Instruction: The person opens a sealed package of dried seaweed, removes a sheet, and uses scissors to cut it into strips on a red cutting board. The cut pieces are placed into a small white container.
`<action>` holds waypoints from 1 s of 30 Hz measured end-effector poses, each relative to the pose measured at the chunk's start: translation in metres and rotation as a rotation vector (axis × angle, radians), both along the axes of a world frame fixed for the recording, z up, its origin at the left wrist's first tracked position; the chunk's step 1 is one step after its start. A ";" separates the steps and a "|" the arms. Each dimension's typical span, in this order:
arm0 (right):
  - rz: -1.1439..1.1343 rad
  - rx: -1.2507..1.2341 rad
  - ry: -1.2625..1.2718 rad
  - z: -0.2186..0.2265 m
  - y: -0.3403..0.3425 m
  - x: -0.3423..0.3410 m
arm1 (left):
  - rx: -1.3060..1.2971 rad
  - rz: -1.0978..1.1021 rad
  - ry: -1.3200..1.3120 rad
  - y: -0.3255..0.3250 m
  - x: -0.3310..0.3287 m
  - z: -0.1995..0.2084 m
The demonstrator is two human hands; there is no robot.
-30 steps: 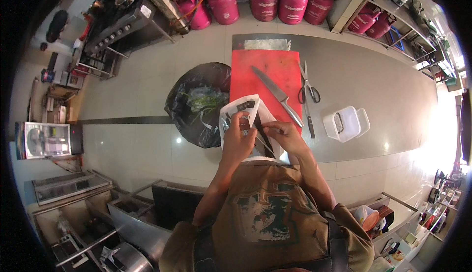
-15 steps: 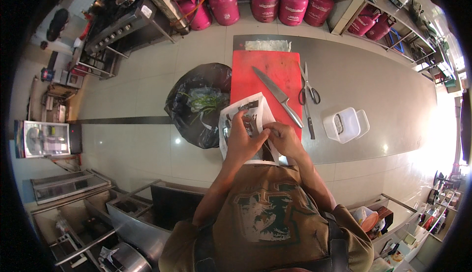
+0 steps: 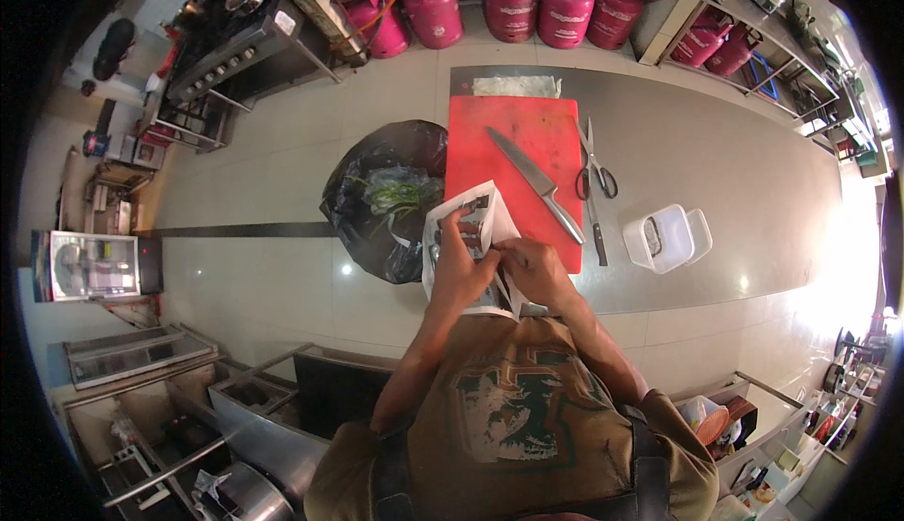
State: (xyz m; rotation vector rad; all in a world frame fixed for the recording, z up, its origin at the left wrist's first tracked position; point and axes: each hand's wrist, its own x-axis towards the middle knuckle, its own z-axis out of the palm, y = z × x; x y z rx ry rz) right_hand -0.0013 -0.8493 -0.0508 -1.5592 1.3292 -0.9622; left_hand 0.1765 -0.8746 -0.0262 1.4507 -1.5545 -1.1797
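Observation:
A white packet or sheet with dark printing (image 3: 479,203) is held in front of my body, over the near left corner of the red cutting board (image 3: 508,116). My left hand (image 3: 461,271) grips it, index finger stretched up across its face and thumb towards the right. With fingertips pinched together, my right hand (image 3: 535,269) holds the packet's right side, which bends inward. Both hands hide much of its lower part. On the board a large kitchen knife (image 3: 535,182) lies slantwise, handle towards me. Black-handled scissors (image 3: 595,174) and a slim dark-handled knife (image 3: 599,242) lie just right of the board.
Left of the board hangs an open black plastic bag (image 3: 353,229) with green leafy stalks (image 3: 400,196) inside. A clear plastic tub (image 3: 659,240) stands on the steel table (image 3: 744,172) at right. Several pink gas cylinders (image 3: 510,8) line the far side; a stove (image 3: 226,59) is far left.
The packet's right side has folded inward, so it looks narrower. My right hand has shifted slightly left, closer to the left thumb. The knives, scissors and tub lie as before.

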 end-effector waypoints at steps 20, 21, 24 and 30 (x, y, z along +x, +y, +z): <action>-0.011 -0.117 0.203 -0.005 0.004 0.012 | -0.047 -0.023 -0.115 0.002 0.013 -0.009; -0.019 -0.110 0.215 -0.004 0.004 0.012 | -0.016 -0.024 -0.107 0.002 0.013 -0.010; 0.024 0.064 0.255 0.016 -0.001 0.010 | 0.016 -0.011 -0.083 0.002 0.017 -0.019; 0.003 0.157 0.305 -0.015 -0.003 -0.002 | 0.013 0.002 -0.020 0.003 0.021 -0.031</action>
